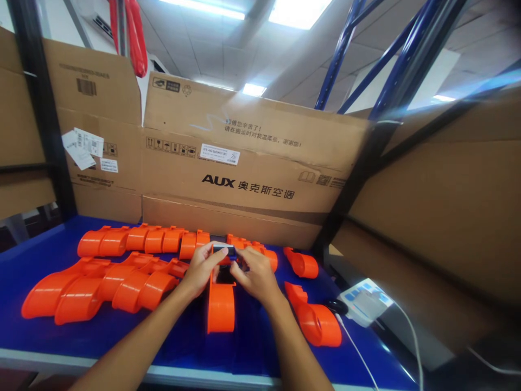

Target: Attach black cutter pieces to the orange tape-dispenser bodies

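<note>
An orange plastic part (221, 308) with a rounded, band-like lower end is held upright in front of me. My left hand (201, 270) is closed on its upper left side, the thumb pressed along a small black piece (223, 250) at the top. My right hand (257, 271) has its fingers bent in against the right side of that black piece. The fingers partly hide the join between black and orange, and what lies inside is dark. Similar orange parts (126, 288) lie just left of my left hand.
Two rows of orange parts (154, 239) cover the blue tabletop (179, 347) at left and back. Further orange parts (319, 325) lie at right, near a white power strip (365, 301) with cables. Cardboard (252, 184) walls the back; dark metal posts (350, 184) flank it.
</note>
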Tool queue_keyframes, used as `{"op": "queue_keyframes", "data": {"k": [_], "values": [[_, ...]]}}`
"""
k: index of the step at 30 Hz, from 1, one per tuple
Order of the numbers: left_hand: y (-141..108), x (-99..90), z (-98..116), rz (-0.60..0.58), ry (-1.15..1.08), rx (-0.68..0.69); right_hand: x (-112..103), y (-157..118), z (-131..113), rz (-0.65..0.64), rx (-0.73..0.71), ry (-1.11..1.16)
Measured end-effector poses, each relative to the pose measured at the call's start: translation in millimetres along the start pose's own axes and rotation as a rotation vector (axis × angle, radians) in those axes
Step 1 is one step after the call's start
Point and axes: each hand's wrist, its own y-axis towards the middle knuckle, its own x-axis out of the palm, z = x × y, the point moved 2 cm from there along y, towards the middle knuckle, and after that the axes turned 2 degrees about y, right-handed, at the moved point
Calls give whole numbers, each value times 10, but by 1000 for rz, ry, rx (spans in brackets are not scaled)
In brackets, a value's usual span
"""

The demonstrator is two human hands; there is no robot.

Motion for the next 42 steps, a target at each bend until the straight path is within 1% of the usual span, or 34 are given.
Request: {"op": "queue_keyframes", "data": {"k": [7,12,19,21,24,27,29,31,33,37,39,42], "values": [[-5,7,-4,-7,-14,6,-48,15,-54,-10,-29,4],[5,-5,-34,19,-31,-21,-68,26,-68,-21,-50,27],[19,-15,-28,-1,-72,-31,-77,38,-96,23,-62,101],[33,-35,-17,-52,-132,-38,-122,30,-73,71,-6,167],[66,-79,-16,-113,-216,-44,-212,0,44,172,150,264],[87,-112,-49,-69,-218,-50,-279,-34,228,240,292,257],[84,-107,-74,-64,-213,-62,-301,-46,354,242,360,237],[75,-94,-87,-63,-214,-68,-315,-55,461,200,414,198],[67,-87,-91,-46,-207,-78,-323,-72,535,98,468,120],[66,-83,-91,-13,-160,-108,-307,-153,577,-258,568,-50],[66,-79,-92,-16,-158,-112,-297,-193,564,-385,603,-94],[67,-77,-99,-16,-155,-124,-293,-203,532,-461,622,-108]]}}
